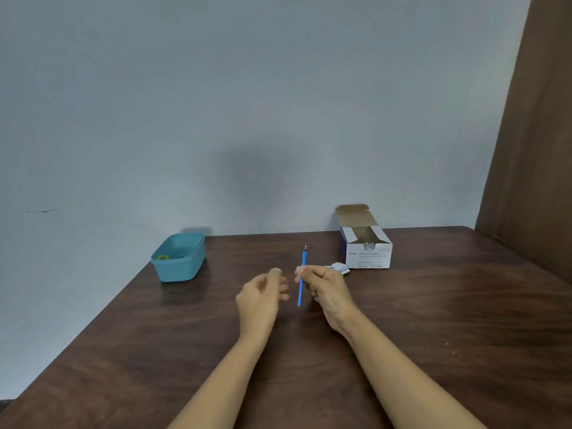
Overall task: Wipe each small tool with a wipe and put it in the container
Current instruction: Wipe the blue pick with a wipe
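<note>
OK, teal container (pixel 179 258) at far left of the table (pixel 433 320), left hand (pixel 261 294) blurred, grip released and empty, blue tool (pixel 301 280) near-upright just beside it, pinched mid-shaft in right hand (pixel 325 286) grip, torn wrapper (pixel 339 268) and open swab box (pixel 366 249) further right.

table (pixel 433 320) looks like dark wood grain with a slight sheen, tub (pixel 182 267) is matte teal plastic, swab box (pixel 368 257) is plain cardboard, and the blue stick (pixel 301 283) looks like smooth plastic
</note>
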Motion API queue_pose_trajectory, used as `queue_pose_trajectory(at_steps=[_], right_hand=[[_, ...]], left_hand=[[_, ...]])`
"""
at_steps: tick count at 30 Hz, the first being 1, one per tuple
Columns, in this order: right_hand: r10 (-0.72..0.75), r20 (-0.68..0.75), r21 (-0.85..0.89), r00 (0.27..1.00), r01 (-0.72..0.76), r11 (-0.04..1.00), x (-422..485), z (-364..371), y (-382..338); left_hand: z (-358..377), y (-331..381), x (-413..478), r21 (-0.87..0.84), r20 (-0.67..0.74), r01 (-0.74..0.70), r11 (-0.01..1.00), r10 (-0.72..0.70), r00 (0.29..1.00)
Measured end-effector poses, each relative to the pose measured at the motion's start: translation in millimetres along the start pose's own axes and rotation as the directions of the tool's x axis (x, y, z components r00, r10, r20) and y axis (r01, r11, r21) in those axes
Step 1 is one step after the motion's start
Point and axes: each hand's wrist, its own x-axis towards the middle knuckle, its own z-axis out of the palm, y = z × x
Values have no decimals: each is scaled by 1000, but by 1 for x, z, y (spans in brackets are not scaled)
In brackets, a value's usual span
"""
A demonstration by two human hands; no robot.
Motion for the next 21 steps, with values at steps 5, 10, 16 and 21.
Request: queue_pose_trajectory(at_steps=[5, 10, 16, 21], right_hand=[[30, 155, -52, 987, -22, 998, -3, 5, 2], [15, 223, -77, 975, 2, 997, -7, 8, 2], [13, 288, -140, 957, 28, 990, -9, 8, 1], [23, 303, -175, 953, 32, 984, -9, 11, 0]], left_hand=[[-18, 2, 11, -316, 178, 204, 927, -153, 972], [-18, 6, 8, -236, 268, 147, 960, -81, 960], [-16, 6, 6, -248, 298, 111, 962, -33, 954], [-15, 3, 8, -301, 257, 123, 946, -44, 965]])
